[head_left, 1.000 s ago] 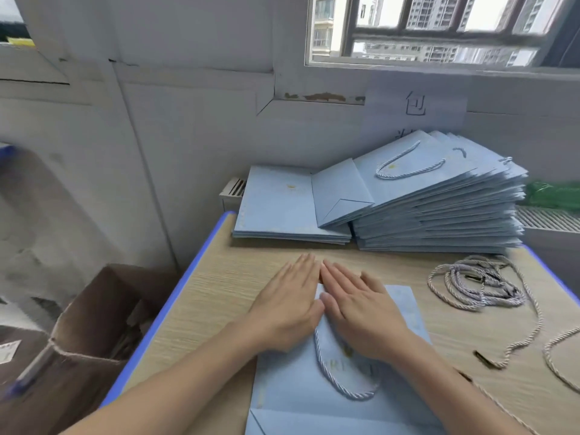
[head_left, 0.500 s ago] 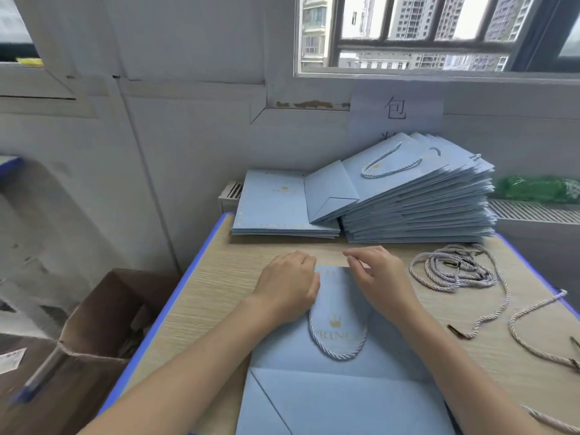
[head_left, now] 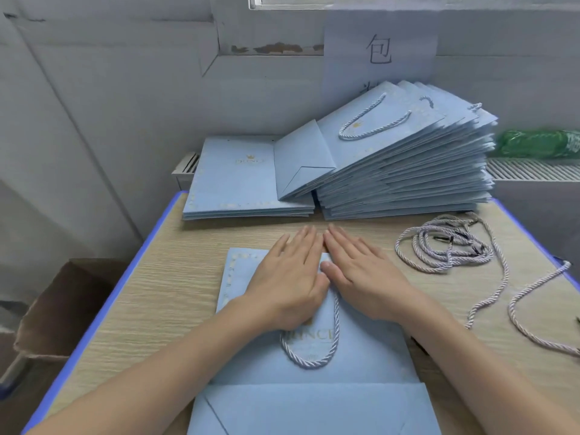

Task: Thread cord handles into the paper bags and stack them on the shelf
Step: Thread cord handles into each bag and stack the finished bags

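Pressing flat, left hand (head_left: 287,285), right hand (head_left: 365,282), on paper bag (head_left: 361,356)

My left hand (head_left: 284,285) and right hand (head_left: 365,277) are both bare, with no gloves, rings or watch on them. My forearms are bare too, all the way down to the bottom edge of the view (no sleeve or cuff shows anywhere along them). My nails are short and plain, though the far fingertips are too blurred to tell more.
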The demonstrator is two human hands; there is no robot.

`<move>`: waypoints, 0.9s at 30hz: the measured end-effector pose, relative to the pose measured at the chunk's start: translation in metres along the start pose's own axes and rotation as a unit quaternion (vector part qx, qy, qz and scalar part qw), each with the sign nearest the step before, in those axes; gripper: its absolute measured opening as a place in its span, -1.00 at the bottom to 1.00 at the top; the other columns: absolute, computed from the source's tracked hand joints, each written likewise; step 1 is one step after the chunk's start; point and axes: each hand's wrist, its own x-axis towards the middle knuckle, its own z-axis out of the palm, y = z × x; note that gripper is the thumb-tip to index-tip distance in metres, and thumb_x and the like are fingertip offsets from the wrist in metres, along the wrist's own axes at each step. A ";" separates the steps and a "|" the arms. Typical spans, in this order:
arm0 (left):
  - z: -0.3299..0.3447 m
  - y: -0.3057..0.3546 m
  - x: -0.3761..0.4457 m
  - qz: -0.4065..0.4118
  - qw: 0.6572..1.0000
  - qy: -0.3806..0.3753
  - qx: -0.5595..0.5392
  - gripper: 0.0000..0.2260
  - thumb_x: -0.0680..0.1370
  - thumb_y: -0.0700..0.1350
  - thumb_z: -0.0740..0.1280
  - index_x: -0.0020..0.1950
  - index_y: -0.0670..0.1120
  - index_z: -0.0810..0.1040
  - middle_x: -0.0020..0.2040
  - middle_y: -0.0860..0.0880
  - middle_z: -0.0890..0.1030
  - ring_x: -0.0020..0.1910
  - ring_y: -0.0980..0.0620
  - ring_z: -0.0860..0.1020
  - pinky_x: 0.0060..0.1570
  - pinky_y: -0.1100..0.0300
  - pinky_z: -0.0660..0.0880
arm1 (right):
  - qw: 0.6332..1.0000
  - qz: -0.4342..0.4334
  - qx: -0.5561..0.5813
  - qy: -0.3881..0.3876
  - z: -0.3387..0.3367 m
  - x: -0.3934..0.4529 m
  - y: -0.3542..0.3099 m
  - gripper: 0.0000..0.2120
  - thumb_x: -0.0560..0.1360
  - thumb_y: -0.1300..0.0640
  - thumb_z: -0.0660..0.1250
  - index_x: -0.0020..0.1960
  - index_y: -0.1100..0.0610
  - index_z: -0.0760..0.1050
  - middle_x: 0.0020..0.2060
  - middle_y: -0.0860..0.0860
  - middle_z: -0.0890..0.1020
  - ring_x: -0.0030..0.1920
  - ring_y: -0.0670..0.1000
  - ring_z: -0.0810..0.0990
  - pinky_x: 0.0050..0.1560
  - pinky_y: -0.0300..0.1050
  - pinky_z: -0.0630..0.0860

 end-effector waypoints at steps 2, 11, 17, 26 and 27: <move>0.001 -0.001 0.003 -0.005 1.000 0.012 -0.024 -0.35 0.47 0.06 -0.25 0.56 -0.11 -0.16 0.57 -0.04 -0.15 0.53 0.12 -0.21 0.46 0.18 -0.27 | 0.999 0.006 -0.003 0.034 0.003 0.003 0.000 -0.36 0.52 -0.17 -0.34 0.54 0.04 -0.14 0.53 -0.09 -0.11 0.50 -0.18 -0.18 0.43 -0.20 -0.23; -0.003 -0.003 0.000 -0.038 0.975 0.117 -0.183 -0.68 0.52 0.05 0.20 0.18 -0.11 0.40 0.14 -0.02 0.44 0.18 -0.01 0.37 0.18 0.19 0.19 | 0.986 0.017 0.065 0.151 0.003 -0.002 -0.004 -0.67 0.61 0.00 0.08 0.31 0.08 0.41 0.36 -0.04 0.43 0.36 -0.04 0.34 0.27 -0.17 0.17; -0.026 -0.011 -0.016 -0.037 0.971 0.131 -0.196 -0.74 0.47 -0.07 0.36 0.08 -0.11 0.41 0.05 -0.02 0.34 0.15 -0.03 0.32 0.09 0.19 0.18 | 0.993 -0.003 0.035 0.110 -0.029 -0.014 -0.021 -0.80 0.58 0.03 0.14 0.03 0.14 0.45 0.03 0.06 0.58 0.10 0.12 0.50 0.00 -0.07 0.31; -0.115 -0.038 -0.016 0.005 0.912 0.397 -0.104 -0.76 0.36 -0.21 0.38 0.02 -0.18 0.53 0.08 -0.16 0.42 0.10 -0.14 0.32 0.33 0.04 0.13 | 0.970 -0.049 0.157 0.180 -0.124 -0.012 -0.040 -0.63 0.46 0.14 0.37 0.26 0.03 0.44 -0.01 0.00 0.35 0.00 0.06 0.43 -0.03 -0.16 0.33; -0.119 -0.038 -0.014 0.000 0.898 0.426 -0.106 -0.70 0.37 -0.21 0.36 0.09 -0.18 0.52 0.11 -0.17 0.42 0.11 -0.12 0.30 0.33 0.04 0.17 | 0.963 -0.035 0.165 0.212 -0.133 -0.007 -0.039 -0.63 0.46 0.16 0.37 0.25 0.05 0.45 -0.02 0.00 0.35 -0.01 0.06 0.43 -0.04 -0.15 0.33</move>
